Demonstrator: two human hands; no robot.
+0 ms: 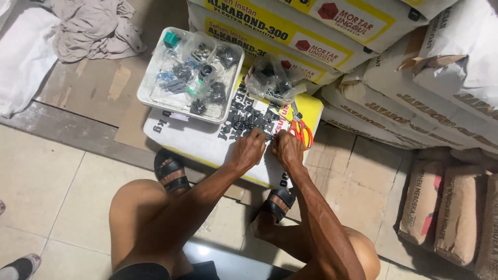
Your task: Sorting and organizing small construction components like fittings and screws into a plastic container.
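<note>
Sorting small black parts on a sack.
Left hand [248, 149] and right hand [287, 149] meet, pinching a part [270, 137] beside the scissors [301, 131]; the tray [150, 96] lies beyond.

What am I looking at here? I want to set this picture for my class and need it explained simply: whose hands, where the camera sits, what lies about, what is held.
There is no machine. A camera on a squatting person's head looks down at that person's bare arms and knees. The left hand and right hand meet over a white and yellow sack lying flat, fingers pinched at a scatter of small black parts; what exactly they grip is too small to tell. Beside them lie orange-handled scissors, a clear bag of parts and a white tray of bagged bits. More sacks are stacked behind.
</note>
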